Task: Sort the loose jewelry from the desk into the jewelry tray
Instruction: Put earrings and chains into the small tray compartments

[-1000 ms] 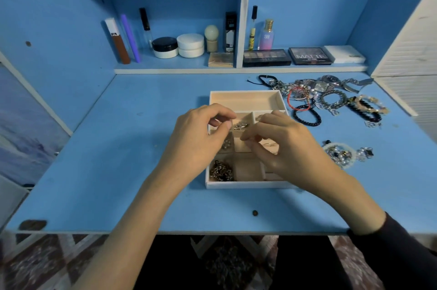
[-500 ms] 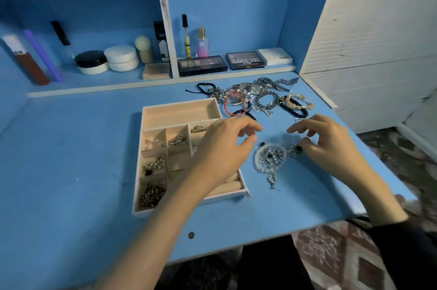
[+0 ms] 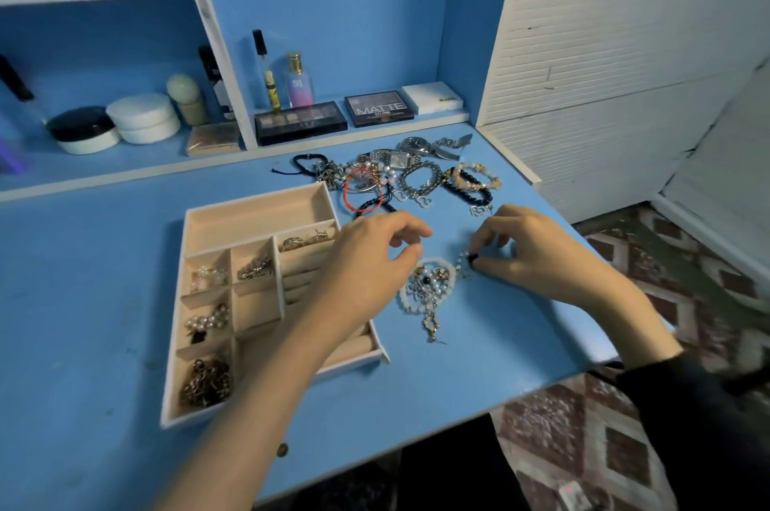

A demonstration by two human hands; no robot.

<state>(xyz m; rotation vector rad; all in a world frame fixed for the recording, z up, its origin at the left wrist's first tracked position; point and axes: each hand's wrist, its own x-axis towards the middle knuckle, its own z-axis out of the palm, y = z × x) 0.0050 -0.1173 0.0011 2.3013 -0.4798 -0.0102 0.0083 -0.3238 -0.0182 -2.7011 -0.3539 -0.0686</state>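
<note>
Maybe halfway: the jewelry tray (image 3: 254, 219), left on the tabletop (image 3: 104, 260), has several compartments filled. The far pile (image 3: 400, 177) and near cluster (image 3: 427, 290) are unsorted. Right hand (image 3: 537, 256) fingers pinch a beaded piece (image 3: 466, 260); left hand (image 3: 366, 256) fingers are loosely curled, empty.

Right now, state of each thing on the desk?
jewelry tray: on desk, small compartments partly filled, long back compartment empty.
left hand: over tray's right edge, fingers loosely curled, holding nothing.
right hand: pinching small beaded piece.
white bead tangle: loose, right of tray.
bracelets and watches: heaped at the back, unsorted.
</note>
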